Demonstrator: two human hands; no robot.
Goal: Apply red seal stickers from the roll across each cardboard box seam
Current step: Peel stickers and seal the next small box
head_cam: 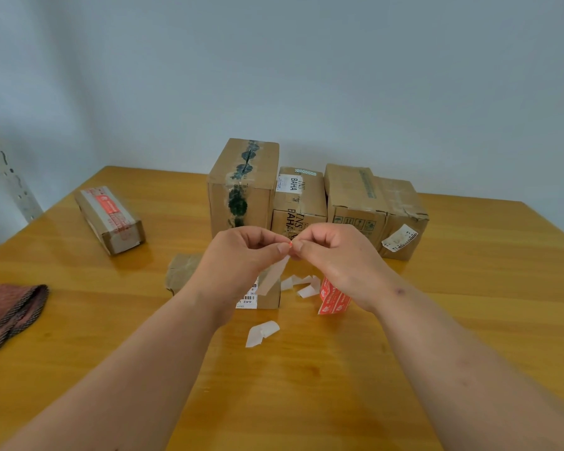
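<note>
1. Left hand and right hand pinch one red seal sticker, peeling its white backing.
2. Small box waits below on the surface; sticker strip beside.
3. Next, probably: press the sticker across that seam.

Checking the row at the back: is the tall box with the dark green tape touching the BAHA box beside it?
Touching. The head view shows the tall box and the BAHA box side by side with no table visible between their facing walls.

red stickers, brown boxes
</note>
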